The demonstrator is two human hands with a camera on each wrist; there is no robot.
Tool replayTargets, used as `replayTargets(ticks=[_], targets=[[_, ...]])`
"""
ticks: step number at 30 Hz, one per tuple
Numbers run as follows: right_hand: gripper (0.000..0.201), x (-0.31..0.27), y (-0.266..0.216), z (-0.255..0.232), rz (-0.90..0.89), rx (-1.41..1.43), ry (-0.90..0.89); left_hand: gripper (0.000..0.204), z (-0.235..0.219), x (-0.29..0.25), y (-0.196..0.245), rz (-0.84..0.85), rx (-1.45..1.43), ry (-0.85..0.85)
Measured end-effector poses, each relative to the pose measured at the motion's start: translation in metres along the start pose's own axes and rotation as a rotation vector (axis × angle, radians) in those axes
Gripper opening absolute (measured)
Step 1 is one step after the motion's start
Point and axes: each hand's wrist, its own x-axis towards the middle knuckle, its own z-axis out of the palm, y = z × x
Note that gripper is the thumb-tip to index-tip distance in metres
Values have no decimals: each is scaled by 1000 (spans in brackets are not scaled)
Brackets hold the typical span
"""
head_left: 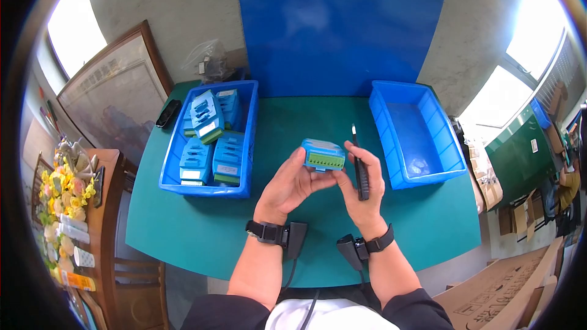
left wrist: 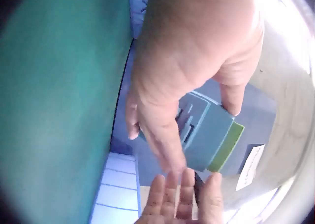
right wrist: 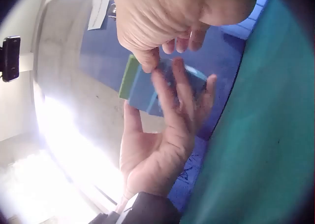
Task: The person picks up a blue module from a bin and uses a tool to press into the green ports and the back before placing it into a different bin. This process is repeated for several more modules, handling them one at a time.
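Note:
My left hand point(head_left: 284, 186) grips a small blue module point(head_left: 323, 145) with a green terminal block point(head_left: 325, 160) along one side, up over the middle of the table. In the left wrist view, the fingers of that hand spread across the module point(left wrist: 202, 135). A slim black screwdriver point(head_left: 362, 177) with a bare metal tip rests in my right hand point(head_left: 367, 198), its tip pointing away from me. Thumb and fingertips of the right hand are right at the module's near edge. In the right wrist view, the right thumb point(right wrist: 146, 61) overlaps the module point(right wrist: 147, 93).
At the left of the green table point(head_left: 293, 119) stands a blue bin point(head_left: 208, 190) holding several similar modules point(head_left: 205, 113). Another blue bin point(head_left: 422, 177) stands at the right. A black object point(head_left: 168, 113) lies beside the left bin. A blue panel point(head_left: 342, 30) rises behind the table.

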Motion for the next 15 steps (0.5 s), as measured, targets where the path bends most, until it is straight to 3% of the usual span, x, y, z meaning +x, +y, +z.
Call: replayTargets(ticks=[2, 5, 7, 15], targets=[[39, 3, -2, 1, -63, -29, 80, 51, -1, 1, 1, 83, 23, 89], [33, -4, -9, -10, 170, 265, 13, 47, -9, 2, 3, 184, -49, 153], [33, -7, -10, -9, 159, 298, -31, 50, -7, 2, 5, 247, -50, 208], [17, -12, -18, -2, 141, 277, -133, 54, -6, 0, 7, 220, -105, 196]])
